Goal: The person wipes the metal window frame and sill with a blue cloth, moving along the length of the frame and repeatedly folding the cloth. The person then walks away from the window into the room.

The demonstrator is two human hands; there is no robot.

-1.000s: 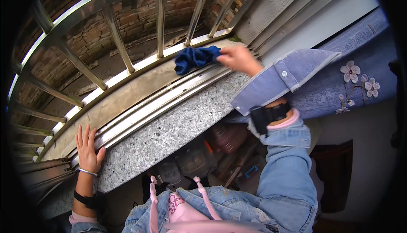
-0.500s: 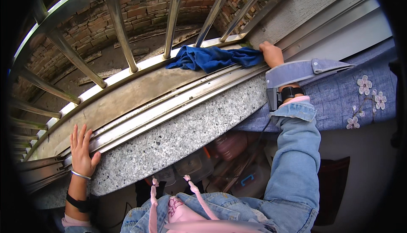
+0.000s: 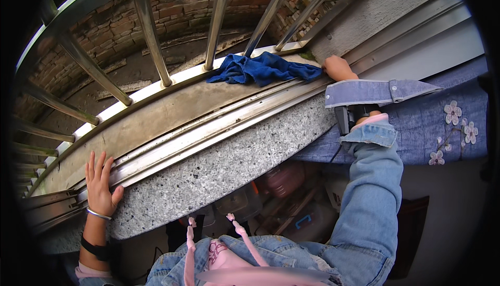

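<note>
A crumpled blue cloth (image 3: 263, 69) lies on the outer window ledge, just inside the metal bars. Its right end runs into the closed fingers of my right hand (image 3: 339, 69), beside the side frame of the window. A blue curtain tie (image 3: 359, 93) crosses my right wrist and partly covers the black device there. My left hand (image 3: 102, 188) rests with fingers stretched out at the left end of the metal window track (image 3: 192, 143). A bracelet and a black strap circle that wrist and forearm.
Shiny metal bars (image 3: 151, 39) curve along the outer edge, with a brick wall (image 3: 182, 15) beyond. The speckled granite sill (image 3: 224, 166) runs along my side of the track. A blue flowered curtain (image 3: 416, 130) hangs at the right. Plastic boxes (image 3: 239, 202) stand below the sill.
My right hand has shifted slightly right and downward, and the cloth has moved a little to the right. The left hand stays in place.
</note>
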